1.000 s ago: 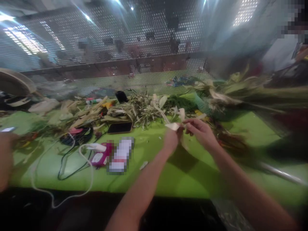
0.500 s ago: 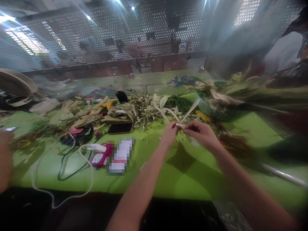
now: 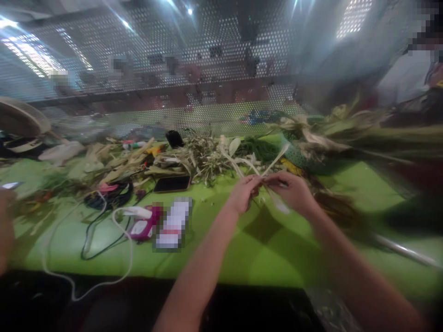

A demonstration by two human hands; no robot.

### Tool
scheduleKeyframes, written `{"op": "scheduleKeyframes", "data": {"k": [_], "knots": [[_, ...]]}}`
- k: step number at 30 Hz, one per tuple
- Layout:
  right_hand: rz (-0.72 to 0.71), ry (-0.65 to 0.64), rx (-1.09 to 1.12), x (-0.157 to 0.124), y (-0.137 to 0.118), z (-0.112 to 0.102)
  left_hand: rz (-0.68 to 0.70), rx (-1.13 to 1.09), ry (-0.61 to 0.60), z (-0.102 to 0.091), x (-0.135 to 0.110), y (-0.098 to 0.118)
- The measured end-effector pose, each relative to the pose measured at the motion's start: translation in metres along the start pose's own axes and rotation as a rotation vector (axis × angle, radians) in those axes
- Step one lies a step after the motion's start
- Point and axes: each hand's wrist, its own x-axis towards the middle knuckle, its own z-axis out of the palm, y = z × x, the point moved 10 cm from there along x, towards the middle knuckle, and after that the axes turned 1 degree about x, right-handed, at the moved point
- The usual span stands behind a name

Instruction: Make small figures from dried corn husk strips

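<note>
Over the green tabletop (image 3: 221,258), my left hand (image 3: 246,191) and my right hand (image 3: 287,189) meet at the fingertips. Between them they pinch pale strips that look like dried plant leaf or husk (image 3: 277,159). Several strip ends stick up and fan out beyond the fingers, and one pale end hangs below, by my right palm. My fingers hide the spot where the strips cross. Behind the hands lies a heap of dried plant stems and leaves (image 3: 207,161).
A dark phone (image 3: 172,184), a phone with a blurred-out screen (image 3: 173,223), a magenta device (image 3: 145,226) and a white cable (image 3: 131,258) lie at left. A green perforated basket (image 3: 294,154) stands behind my right hand. Another person's hand (image 3: 5,226) shows at the left edge.
My left hand has turned, its fingers now closing over the crossing of the strips. My right fingers have shifted slightly, and the white piece between the fingertips is now covered.
</note>
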Motion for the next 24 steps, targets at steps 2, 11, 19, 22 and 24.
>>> {"op": "scheduleKeyframes", "data": {"k": [2,11,19,22,24], "knots": [[-0.113,-0.022,-0.117,-0.001,-0.011,0.002,-0.01,0.015,0.029,-0.002,0.0,-0.001],[-0.347,0.015,-0.411,-0.003,-0.036,0.001,0.081,0.279,0.055,-0.012,0.007,0.001],[0.079,0.197,-0.147,-0.004,0.011,-0.014,0.29,0.707,-0.014,0.008,0.002,0.017],[0.154,0.248,-0.004,-0.006,0.018,-0.016,0.261,0.699,-0.062,0.015,-0.001,0.013],[0.153,0.29,0.038,-0.007,0.015,-0.018,0.244,0.689,-0.061,0.016,-0.003,0.012]]}}
